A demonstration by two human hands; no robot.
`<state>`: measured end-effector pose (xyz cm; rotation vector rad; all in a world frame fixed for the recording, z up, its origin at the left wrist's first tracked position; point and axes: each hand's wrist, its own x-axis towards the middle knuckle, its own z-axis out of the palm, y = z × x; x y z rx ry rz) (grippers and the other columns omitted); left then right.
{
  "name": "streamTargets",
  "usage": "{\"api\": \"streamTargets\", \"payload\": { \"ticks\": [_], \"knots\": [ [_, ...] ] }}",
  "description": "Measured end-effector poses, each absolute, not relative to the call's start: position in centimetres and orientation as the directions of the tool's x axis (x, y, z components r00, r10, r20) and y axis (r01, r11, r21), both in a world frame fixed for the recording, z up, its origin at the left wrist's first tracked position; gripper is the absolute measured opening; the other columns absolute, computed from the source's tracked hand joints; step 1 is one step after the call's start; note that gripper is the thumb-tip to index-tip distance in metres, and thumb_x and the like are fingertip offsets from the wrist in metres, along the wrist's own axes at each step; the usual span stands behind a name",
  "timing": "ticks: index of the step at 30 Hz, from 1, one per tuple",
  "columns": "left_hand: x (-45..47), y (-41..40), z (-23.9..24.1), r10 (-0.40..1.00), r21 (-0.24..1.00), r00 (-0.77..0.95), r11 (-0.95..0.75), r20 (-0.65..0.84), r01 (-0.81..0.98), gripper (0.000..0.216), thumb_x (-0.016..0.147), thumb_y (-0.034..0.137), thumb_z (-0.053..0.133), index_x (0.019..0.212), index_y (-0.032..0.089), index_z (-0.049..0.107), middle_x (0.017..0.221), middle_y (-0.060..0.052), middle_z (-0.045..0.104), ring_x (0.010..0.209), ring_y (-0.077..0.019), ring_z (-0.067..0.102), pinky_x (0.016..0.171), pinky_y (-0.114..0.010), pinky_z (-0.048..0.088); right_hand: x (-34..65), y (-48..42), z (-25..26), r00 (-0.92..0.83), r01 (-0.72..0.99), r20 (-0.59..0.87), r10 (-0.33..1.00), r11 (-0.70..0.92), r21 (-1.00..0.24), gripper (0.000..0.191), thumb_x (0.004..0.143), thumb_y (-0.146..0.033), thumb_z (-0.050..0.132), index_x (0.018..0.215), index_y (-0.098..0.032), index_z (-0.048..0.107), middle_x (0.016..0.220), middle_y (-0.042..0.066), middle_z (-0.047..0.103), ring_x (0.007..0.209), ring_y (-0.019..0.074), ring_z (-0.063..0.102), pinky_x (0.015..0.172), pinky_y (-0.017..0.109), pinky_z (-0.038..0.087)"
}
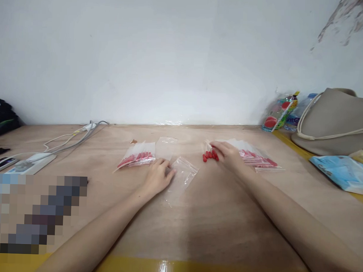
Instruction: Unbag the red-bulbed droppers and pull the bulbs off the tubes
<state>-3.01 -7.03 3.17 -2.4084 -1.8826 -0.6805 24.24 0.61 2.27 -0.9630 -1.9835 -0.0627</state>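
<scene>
My left hand (158, 175) rests on the wooden table (214, 216), fingers curled on the edge of an empty clear zip bag (182, 176). Just left of it lies a pile of clear bags filled with red pieces (136, 156), and another empty bag (166, 146) lies beyond. My right hand (228, 153) reaches over several loose small red pieces (209, 155), its fingers bent down onto them. Right of that hand lies a second pile of filled bags (256, 157).
Grey cables (71, 142) and a white power strip (31, 162) lie at the left. A beige bag (333, 119), bottles in plastic (282, 111) and a blue packet (341, 171) stand at the right. A white wall is behind the table.
</scene>
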Motion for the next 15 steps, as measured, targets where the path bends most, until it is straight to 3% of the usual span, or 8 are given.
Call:
{"api": "streamTargets", "payload": {
  "ticks": [4, 7, 11, 15],
  "knots": [
    [-3.9, -6.2, 2.3, 0.947, 0.351, 0.108, -0.216, 0.302, 0.911, 0.014, 0.076, 0.033, 0.053, 0.08, 0.019, 0.053, 0.083, -0.003, 0.058, 0.078, -0.0179, 0.055, 0.069, -0.029, 0.042, 23.7, 0.7, 0.5, -0.537, 0.706, 0.625, 0.566, 0.707, -0.034, 0.031, 0.085, -0.011, 0.037, 0.099, -0.022, 0.062, 0.105, 0.006, 0.062, 0.092, 0.0184, 0.055, 0.08, 0.032, 0.04],
    [-4.0, -6.1, 2.5, 0.958, 0.393, 0.121, -0.219, 0.259, 0.893, 0.008, 0.076, 0.027, 0.053, 0.077, 0.019, 0.053, 0.081, -0.002, 0.058, 0.075, -0.0165, 0.056, 0.069, -0.029, 0.043, 23.6, 0.3, 0.6, -0.585, 0.751, 0.548, 0.598, 0.654, 0.089, 0.026, 0.086, -0.016, 0.041, 0.098, -0.023, 0.063, 0.099, 0.005, 0.064, 0.089, 0.0201, 0.053, 0.077, 0.034, 0.034],
    [-3.9, -6.2, 3.0, 0.969, 0.415, 0.136, -0.212, 0.204, 0.885, 0.003, 0.074, 0.02, 0.053, 0.075, 0.018, 0.055, 0.084, -0.003, 0.06, 0.074, -0.016, 0.057, 0.071, -0.029, 0.044, 23.3, -0.7, 1.3, -0.548, 0.796, 0.553, 0.628, 0.594, 0.116, 0.022, 0.087, -0.028, 0.044, 0.1, -0.023, 0.062, 0.096, 0.007, 0.064, 0.091, 0.0218, 0.051, 0.077, 0.036, 0.028],
    [-4.1, -5.9, 2.8, 0.97, 0.473, 0.186, -0.238, 0.155, 0.848, 0.012, 0.074, 0.013, 0.048, 0.077, 0.018, 0.058, 0.079, -0.001, 0.062, 0.073, -0.0155, 0.058, 0.07, -0.028, 0.045, 22.7, -1.4, 1.4, -0.56, 0.779, 0.559, 0.611, 0.619, 0.104, 0.024, 0.087, -0.032, 0.044, 0.102, -0.023, 0.06, 0.104, 0.007, 0.059, 0.095, 0.0211, 0.048, 0.082, 0.037, 0.027]
  ]
}}
